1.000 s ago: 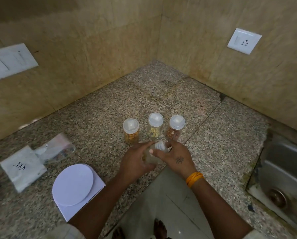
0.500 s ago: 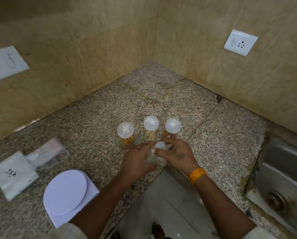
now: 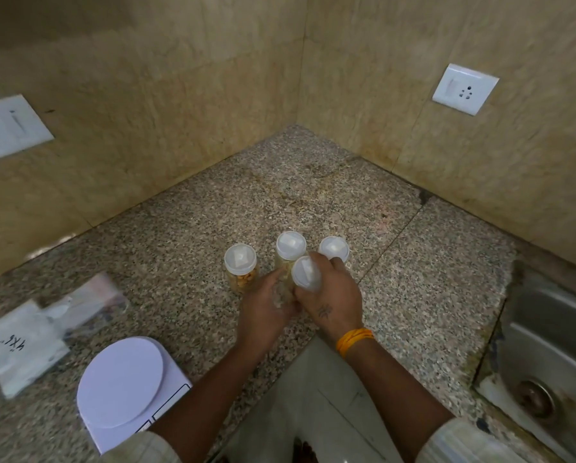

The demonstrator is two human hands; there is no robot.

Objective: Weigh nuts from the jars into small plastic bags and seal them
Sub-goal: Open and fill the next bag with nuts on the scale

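While both hands hold the nearest jar [image 3: 305,274] above the desk [image 3: 186,248], the left hand [image 3: 268,309] wraps its clear body and the right hand [image 3: 333,295] curls round its white lid. It looks light, rigid and smooth, so gripping the body firmly should resist the twist.

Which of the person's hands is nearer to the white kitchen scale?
Left. The left hand holds a jar up and right of the scale; the right hand grips the jar's lid, farther right.

Single head view, looking steeply down, close over corner counter [image 3: 313,195].
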